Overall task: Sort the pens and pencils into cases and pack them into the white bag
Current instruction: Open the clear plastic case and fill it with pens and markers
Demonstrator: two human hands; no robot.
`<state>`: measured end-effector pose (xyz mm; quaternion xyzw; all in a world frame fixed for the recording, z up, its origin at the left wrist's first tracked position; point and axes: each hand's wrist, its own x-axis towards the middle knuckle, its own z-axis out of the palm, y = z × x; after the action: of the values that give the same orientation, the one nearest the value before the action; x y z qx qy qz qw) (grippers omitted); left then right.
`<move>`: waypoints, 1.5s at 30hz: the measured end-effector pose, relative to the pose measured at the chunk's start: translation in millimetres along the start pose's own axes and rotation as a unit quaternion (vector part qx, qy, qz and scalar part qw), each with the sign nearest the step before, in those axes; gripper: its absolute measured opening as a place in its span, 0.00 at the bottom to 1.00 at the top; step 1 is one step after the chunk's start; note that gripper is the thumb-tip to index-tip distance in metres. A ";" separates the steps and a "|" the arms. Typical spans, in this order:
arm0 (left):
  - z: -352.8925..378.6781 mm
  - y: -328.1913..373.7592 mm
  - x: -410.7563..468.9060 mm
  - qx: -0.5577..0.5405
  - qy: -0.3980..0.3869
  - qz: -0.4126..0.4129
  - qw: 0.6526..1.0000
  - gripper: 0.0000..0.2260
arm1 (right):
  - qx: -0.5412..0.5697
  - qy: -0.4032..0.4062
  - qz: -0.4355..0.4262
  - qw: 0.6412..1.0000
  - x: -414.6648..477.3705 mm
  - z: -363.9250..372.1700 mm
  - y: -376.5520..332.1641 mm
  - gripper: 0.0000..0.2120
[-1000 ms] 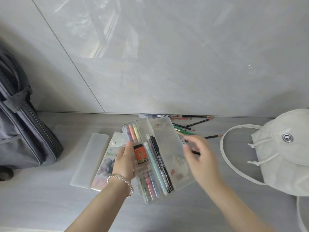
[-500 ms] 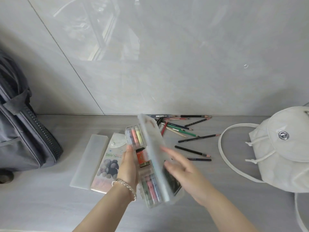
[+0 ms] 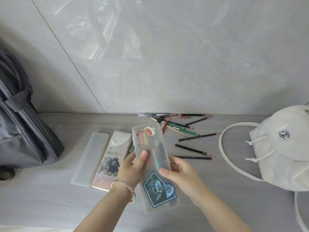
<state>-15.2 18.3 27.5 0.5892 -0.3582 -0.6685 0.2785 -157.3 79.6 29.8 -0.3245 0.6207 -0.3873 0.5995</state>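
A frosted plastic pencil case (image 3: 154,143) with stickers on its closed lid is held above the floor. Pens and highlighters show faintly through it. My left hand (image 3: 132,166) grips its left edge, thumb on the lid. My right hand (image 3: 182,173) grips its right edge, fingers on the lid. Several loose pencils and pens (image 3: 177,128) lie scattered on the floor behind the case, by the wall. The white bag (image 3: 280,148) sits at the right with its flap down and its strap (image 3: 224,151) looping left.
Two more cases lie flat on the floor to the left: a plain frosted one (image 3: 91,158) and a printed pouch (image 3: 112,159) with a snap flap. A grey bag (image 3: 21,128) stands at the far left. A tiled wall (image 3: 167,64) rises right behind the pencils.
The case lay open with its contents showing; my right hand swung the lid over and it is now closed, both hands holding it.
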 end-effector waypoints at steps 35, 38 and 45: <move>27.4 0.2 -20.3 -0.112 0.040 -0.023 0.993 0.14 | -0.363 -0.013 -0.182 0.913 -10.5 19.9 -17.2 0.26; 24.5 -2.3 -23.8 -0.096 0.043 -0.031 0.994 0.19 | -0.368 -0.052 -0.159 0.915 -9.2 15.3 -20.5 0.29; 30.4 2.3 -31.7 -0.003 0.071 -0.023 0.997 0.26 | -0.455 -0.025 -0.196 0.868 -15.7 12.4 -23.7 0.25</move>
<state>-40.6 46.7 49.5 0.6426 -0.3220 -0.6321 0.2896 -145.3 80.5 58.4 -0.6858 0.6364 -0.1631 0.3131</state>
